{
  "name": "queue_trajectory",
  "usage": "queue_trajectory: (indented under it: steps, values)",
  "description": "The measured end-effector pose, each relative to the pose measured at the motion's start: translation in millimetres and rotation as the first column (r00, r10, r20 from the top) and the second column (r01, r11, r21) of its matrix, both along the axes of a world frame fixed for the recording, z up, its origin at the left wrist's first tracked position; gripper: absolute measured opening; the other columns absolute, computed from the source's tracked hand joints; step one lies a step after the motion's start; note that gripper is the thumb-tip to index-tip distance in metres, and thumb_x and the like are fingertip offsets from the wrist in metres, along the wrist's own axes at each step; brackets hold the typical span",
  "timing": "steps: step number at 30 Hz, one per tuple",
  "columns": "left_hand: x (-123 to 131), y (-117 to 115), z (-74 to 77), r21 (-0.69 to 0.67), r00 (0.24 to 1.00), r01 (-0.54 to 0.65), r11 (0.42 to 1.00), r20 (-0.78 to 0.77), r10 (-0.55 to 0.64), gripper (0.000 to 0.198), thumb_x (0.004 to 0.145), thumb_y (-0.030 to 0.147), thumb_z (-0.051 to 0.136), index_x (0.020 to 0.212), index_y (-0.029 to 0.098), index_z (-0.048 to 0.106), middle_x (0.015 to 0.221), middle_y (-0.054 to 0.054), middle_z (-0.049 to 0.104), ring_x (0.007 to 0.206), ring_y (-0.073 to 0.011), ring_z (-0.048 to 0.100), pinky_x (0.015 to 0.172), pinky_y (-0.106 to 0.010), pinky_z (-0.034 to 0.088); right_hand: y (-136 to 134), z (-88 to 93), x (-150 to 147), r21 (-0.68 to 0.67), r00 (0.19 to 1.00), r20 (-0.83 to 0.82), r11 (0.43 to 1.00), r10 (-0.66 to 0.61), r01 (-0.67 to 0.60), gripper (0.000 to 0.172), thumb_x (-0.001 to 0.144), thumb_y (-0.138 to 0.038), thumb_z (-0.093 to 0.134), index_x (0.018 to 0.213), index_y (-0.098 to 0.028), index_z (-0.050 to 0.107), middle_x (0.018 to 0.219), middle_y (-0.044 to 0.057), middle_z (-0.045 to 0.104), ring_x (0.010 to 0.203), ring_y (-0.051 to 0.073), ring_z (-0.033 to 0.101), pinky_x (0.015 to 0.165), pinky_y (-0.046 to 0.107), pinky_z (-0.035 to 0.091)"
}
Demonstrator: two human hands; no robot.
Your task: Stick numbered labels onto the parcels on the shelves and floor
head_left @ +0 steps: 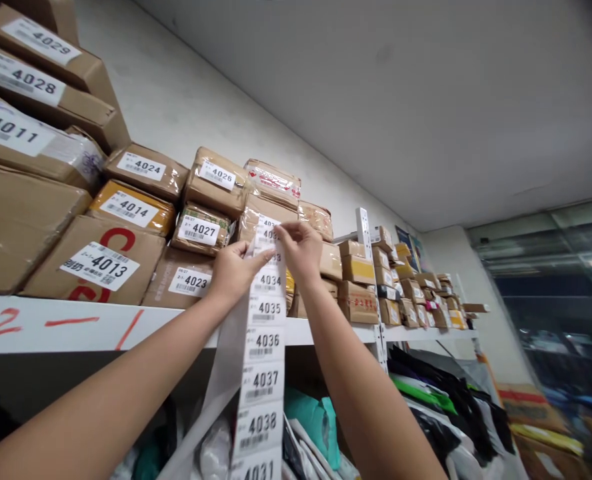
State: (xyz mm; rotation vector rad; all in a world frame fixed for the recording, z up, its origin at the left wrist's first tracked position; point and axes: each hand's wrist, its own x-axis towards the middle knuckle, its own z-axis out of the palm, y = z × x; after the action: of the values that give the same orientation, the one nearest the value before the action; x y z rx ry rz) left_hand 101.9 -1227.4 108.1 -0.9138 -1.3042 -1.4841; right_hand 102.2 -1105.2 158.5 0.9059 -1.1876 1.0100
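White label strip [263, 343], just one: left hand [233, 270] clamped on it, right hand [302, 250] touching, its grip unclear

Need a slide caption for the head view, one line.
Left hand holding a strip of numbered labels, right hand at its upper part, before a white shelf of stacked boxes.

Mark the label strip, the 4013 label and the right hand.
Label strip [265, 343], head view: middle of its printed side.
4013 label [103, 266], head view: centre of its printed face.
Right hand [303, 252], head view: back of the hand.
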Motion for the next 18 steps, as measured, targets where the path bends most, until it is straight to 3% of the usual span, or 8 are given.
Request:
queue_trajectory:
  steps: [3, 5, 7, 9, 11, 15, 18]
  values:
    - [4, -2, -9.0, -0.063, 0.999, -0.031, 0.998, -0.035, 0.029, 0.034, 0.067, 0.041, 0.07, 0.052, 0.017, 0.051, 0.05, 0.005, 0.046, 0.051, -0.0097, 0.04, 0.049, -0.023, 0.031, 6, 42.5, -8, -0.138, 0.994, -0.089, 0.989, -0.07, 0.057, 0.012, 0.075, -0.028, 0.066, 0.075, -0.016, 0.065, 0.072, 0.003, 0.067, 0.064, 0.014, 0.06, 0.063, 0.028, 0.048]
    - [5, -5, -16.3, -0.084, 0.998, -0.047, 0.995, -0.032, 0.045, 0.037, 0.071, 0.042, 0.066, 0.051, 0.018, 0.046, 0.05, 0.006, 0.04, 0.051, -0.0094, 0.036, 0.05, -0.023, 0.029, 7, 78.2, -13, -0.195, 0.985, -0.065, 0.97, -0.163, 0.148, 0.012, 0.079, -0.027, 0.062, 0.082, -0.016, 0.065, 0.079, 0.004, 0.068, 0.07, 0.015, 0.063, 0.067, 0.028, 0.049]
    - [2, -8, -22.4, -0.092, 0.999, -0.054, 0.994, -0.002, 0.054, 0.039, 0.074, 0.044, 0.063, 0.053, 0.018, 0.044, 0.051, 0.006, 0.038, 0.052, -0.0095, 0.035, 0.051, -0.024, 0.028, 5, 108.8, -17, -0.169, 0.958, 0.016, 0.943, -0.288, 0.286, 0.009, 0.079, -0.022, 0.062, 0.086, -0.016, 0.065, 0.081, 0.004, 0.067, 0.075, 0.016, 0.063, 0.073, 0.03, 0.05]
    - [-1, -11, -26.2, -0.091, 0.999, -0.045, 0.995, 0.027, 0.048, 0.039, 0.075, 0.046, 0.062, 0.054, 0.019, 0.042, 0.052, 0.006, 0.038, 0.053, -0.0096, 0.035, 0.052, -0.024, 0.029, 0, 126.8, -19, -0.125, 0.921, 0.071, 0.913, -0.383, 0.389, 0.008, 0.076, -0.016, 0.063, 0.084, -0.017, 0.066, 0.083, 0.005, 0.065, 0.081, 0.019, 0.063, 0.081, 0.035, 0.049]
    - [-3, -14, -28.1, -0.089, 0.999, -0.027, 0.996, 0.03, 0.03, 0.039, 0.075, 0.047, 0.061, 0.056, 0.019, 0.043, 0.053, 0.006, 0.04, 0.054, -0.0099, 0.036, 0.053, -0.024, 0.03, -4, 132.1, -20, -0.138, 0.895, 0.071, 0.884, -0.44, 0.446, 0.013, 0.074, -0.014, 0.065, 0.087, -0.017, 0.066, 0.095, 0.009, 0.061, 0.089, 0.023, 0.062, 0.087, 0.042, 0.046]
    - [0, -19, -29.2, -0.095, 1.0, 0.0, 0.995, 0.004, 0.001, 0.037, 0.076, 0.045, 0.063, 0.057, 0.019, 0.045, 0.055, 0.005, 0.044, 0.054, -0.0101, 0.039, 0.052, -0.023, 0.032, -3, 130.3, -23, -0.212, 0.785, -0.027, 0.771, -0.618, 0.6, 0.041, 0.069, -0.012, 0.068, 0.109, -0.022, 0.061, 0.114, 0.012, 0.052, 0.104, 0.03, 0.053, 0.089, 0.049, 0.042]
    - [4, -20, -29.5, -0.101, 0.999, 0.033, 0.994, -0.026, -0.035, 0.033, 0.076, 0.042, 0.064, 0.059, 0.018, 0.049, 0.056, 0.005, 0.048, 0.055, -0.01, 0.042, 0.052, -0.022, 0.033, 5, 125.3, -19, -0.076, 0.757, -0.024, 0.756, -0.653, 0.65, 0.029, 0.072, -0.01, 0.064, 0.1, -0.017, 0.065, 0.102, 0.01, 0.06, 0.105, 0.027, 0.053, 0.095, 0.045, 0.04]
